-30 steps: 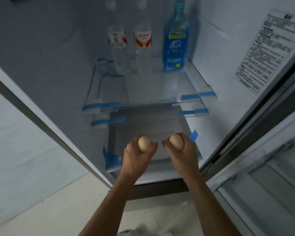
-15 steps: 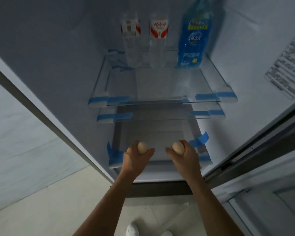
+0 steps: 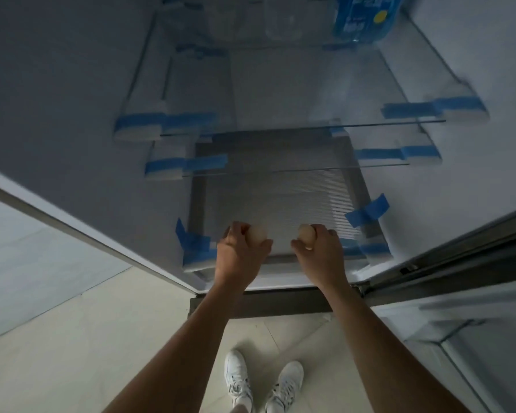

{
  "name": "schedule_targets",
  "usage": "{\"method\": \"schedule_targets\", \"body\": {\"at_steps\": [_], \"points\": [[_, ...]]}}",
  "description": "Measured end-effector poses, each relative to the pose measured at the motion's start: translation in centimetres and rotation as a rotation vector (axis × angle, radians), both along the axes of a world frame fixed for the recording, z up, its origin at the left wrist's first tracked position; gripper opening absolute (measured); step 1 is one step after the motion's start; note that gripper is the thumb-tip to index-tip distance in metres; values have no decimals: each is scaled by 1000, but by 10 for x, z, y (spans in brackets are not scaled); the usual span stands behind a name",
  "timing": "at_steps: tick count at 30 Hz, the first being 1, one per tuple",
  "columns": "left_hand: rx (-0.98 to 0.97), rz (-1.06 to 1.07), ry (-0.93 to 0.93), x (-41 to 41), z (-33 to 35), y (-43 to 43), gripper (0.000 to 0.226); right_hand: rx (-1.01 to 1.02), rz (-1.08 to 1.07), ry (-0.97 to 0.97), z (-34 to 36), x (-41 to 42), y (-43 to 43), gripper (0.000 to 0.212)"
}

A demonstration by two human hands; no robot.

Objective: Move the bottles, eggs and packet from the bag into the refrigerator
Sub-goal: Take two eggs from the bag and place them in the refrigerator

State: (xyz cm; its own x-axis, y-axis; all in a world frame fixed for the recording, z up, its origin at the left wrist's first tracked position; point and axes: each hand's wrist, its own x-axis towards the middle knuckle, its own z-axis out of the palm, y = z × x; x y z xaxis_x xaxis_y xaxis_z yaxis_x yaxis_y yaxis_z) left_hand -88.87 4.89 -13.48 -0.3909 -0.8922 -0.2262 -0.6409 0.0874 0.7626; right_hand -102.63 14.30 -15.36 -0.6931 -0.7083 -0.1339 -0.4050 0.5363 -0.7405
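Head view: both hands have dropped to the near edge of the refrigerator's ribbed bottom shelf [image 3: 280,204], at 6 o'clock. The left hand [image 3: 242,254] grips the left egg [image 3: 258,234] and the right hand [image 3: 320,254] the right egg [image 3: 306,232], fingers curled round each. The blue bottle [image 3: 364,22] stands at 1 o'clock. Setting the eggs down looks imminent.

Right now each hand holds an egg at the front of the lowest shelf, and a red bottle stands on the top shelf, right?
Nearly. The head view shows the bottle on the top shelf is blue, not red. Otherwise yes: the left hand holds one egg, the right hand the other egg, at the front of the lowest shelf.
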Motion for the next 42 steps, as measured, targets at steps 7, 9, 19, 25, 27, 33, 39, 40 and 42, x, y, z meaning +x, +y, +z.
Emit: {"method": "schedule_targets", "body": {"at_steps": [7, 9, 19, 25, 27, 33, 39, 40, 42], "points": [[-39, 13, -74, -12, -14, -3, 48, 5, -69, 47, -17, 1, -7, 40], [-53, 14, -76, -13, -20, -2, 46, 16, -71, 72, -20, 5, -8, 40], [-126, 49, -80, -16, -30, 7, 46, 53, -102, 200, -28, 20, -10, 50], [-128, 75, -104, -16, -31, 8, 50, 51, -105, 230, -32, 22, -9, 52], [-141, 60, -112, -16, -32, 9, 50, 53, -100, 242, -34, 23, -7, 52], [-121, 70, -120, -16, -31, 7, 54, 47, -99, 244, -37, 23, -4, 51], [-107, 36, -109, -12, -33, 9, 64, 36, -94, 217, -42, 22, -3, 52], [-104, 26, -105, -11, -33, 9, 65, 33, -91, 212, -42, 22, -3, 52], [-100, 4, -100, -9, -32, 8, 68, 28, -89, 209, -42, 21, -1, 53]]}}
